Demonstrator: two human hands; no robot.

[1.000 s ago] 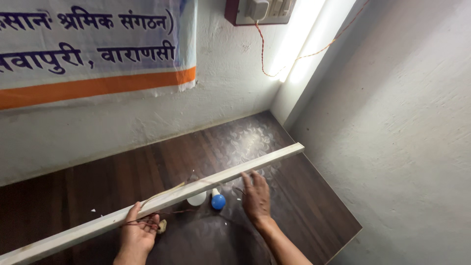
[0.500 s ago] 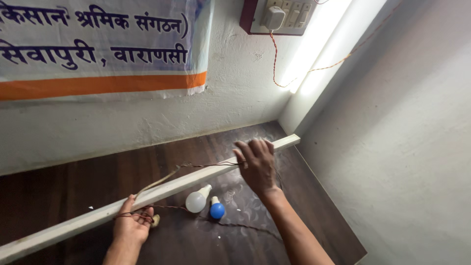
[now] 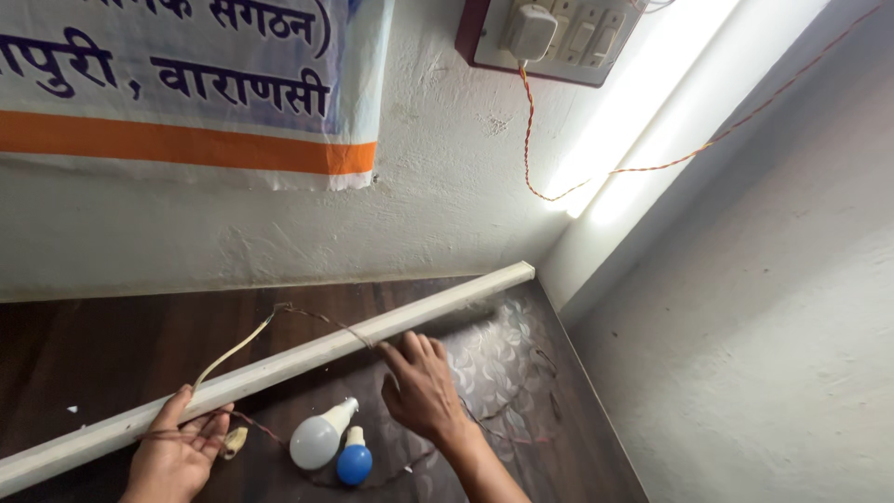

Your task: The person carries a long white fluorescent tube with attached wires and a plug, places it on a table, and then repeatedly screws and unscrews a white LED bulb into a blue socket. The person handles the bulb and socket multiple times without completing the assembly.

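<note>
A long white tube-light fitting (image 3: 307,359) runs slantwise across the dark wooden table, from the lower left up toward the wall corner. My left hand (image 3: 177,454) grips it from below near its lower left part, with thin wires running by the fingers. My right hand (image 3: 421,387) rests beside the fitting's middle with its fingertips touching the underside; I cannot tell whether it grips. A white bulb (image 3: 318,438) and a small blue bulb (image 3: 354,458) lie on the table between my hands.
The dark wooden table (image 3: 112,345) meets white walls at the back and right. A banner (image 3: 186,93) hangs on the back wall. A switchboard (image 3: 549,37) with a twisted red wire (image 3: 531,140) sits above a lit tube (image 3: 643,121) in the corner.
The fitting's far end has moved closer to the wall corner. My right hand has come off the top of the fitting and now lies lower, beside its middle. The view has tilted up.
</note>
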